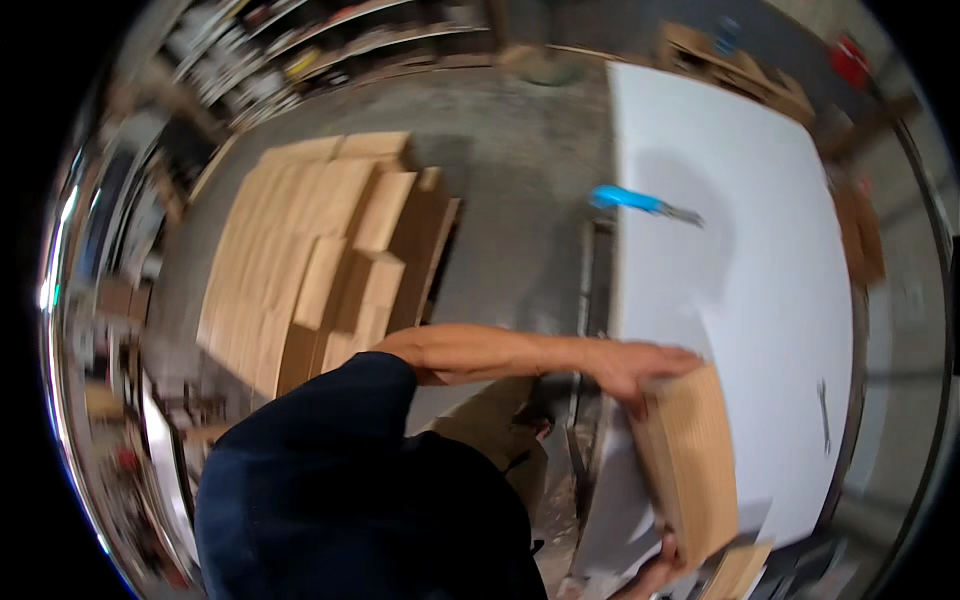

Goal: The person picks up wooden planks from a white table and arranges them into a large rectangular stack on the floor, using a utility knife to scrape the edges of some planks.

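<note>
A light-brown, box-shaped wooden piece [697, 455] is held between my two hands over the near part of the white-topped table [740, 270]. My left hand [648, 371] grips its far end, the fingers laid over the top edge. Its near end is held by my right hand [660, 572], partly cut off by the lower edge of the view. Whether the piece is hollow or solid cannot be made out. Farther along the tabletop lies a blue-handled tool [640, 202] with a metal end, blurred. A wrench [824, 418] rests close to the table's right edge.
Left of me, a large stack of similar wooden pieces [290, 220] stands low on the grey floor [500, 190]. Loaded shelves [370, 40] line the back left. Another wooden piece [738, 572] is at the lower right. Cardboard [735, 70] is beyond the table's far end.
</note>
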Demonstrator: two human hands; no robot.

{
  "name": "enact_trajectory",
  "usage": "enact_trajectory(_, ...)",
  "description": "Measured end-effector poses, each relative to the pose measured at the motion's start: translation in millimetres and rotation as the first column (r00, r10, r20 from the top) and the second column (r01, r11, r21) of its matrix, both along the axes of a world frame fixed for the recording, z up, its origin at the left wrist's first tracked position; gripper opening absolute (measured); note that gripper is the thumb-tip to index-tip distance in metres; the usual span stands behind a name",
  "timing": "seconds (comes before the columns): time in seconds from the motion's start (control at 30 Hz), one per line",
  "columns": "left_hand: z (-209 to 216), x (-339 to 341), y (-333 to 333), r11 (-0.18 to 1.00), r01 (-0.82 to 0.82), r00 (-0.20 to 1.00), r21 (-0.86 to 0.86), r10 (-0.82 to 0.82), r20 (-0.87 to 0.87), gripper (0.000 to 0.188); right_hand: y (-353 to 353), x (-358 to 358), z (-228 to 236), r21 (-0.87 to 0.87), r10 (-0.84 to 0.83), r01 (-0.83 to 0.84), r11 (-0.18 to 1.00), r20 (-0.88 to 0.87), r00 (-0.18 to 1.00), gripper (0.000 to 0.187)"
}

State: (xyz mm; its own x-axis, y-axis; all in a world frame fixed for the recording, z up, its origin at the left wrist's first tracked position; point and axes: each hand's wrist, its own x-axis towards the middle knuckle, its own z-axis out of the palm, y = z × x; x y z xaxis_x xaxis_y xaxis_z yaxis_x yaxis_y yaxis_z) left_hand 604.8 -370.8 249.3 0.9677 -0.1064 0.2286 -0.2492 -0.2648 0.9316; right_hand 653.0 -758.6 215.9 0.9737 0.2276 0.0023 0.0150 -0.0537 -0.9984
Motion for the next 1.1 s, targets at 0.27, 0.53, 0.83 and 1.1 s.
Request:
enact_trajectory(0.27, 21.1, -195.3, 27.8, 0.877, -0.472, 0.881, -0.093, 0.467, -0.071, 0.105, 118.0, -17.7, 89.0, -0.297, 0.353, -0.421, 0.857, -0.255, 0.9, 0.038)
enact_trajectory(0.53, -44.3, -357.8, 56.6, 0.368, -0.814, 0.569, -0.45, 0.662, -0.487, 0.08, 341.6, -69.9, 71.2, -0.082, 0.784, -0.869, 0.488, -0.395, 0.478, 0.063)
enact_trajectory(0.83, -162.9, -487.8, 130.6, -0.42, -0.746, 0.242, -0.517, 0.552, -0.798, 0.059, 653.3, -206.4, -64.2, -0.136, 0.765, -0.985, -0.105, -0.643, 0.007, 0.054)
enact_trajectory(1.1, -237.2, -535.3, 218.6, -0.765, -0.55, -0.013, -0.337, 0.41, -0.912, 0.058, 856.3, -334.5, -163.0, -0.113, 0.657, -0.889, -0.443, -0.716, -0.237, 0.05)
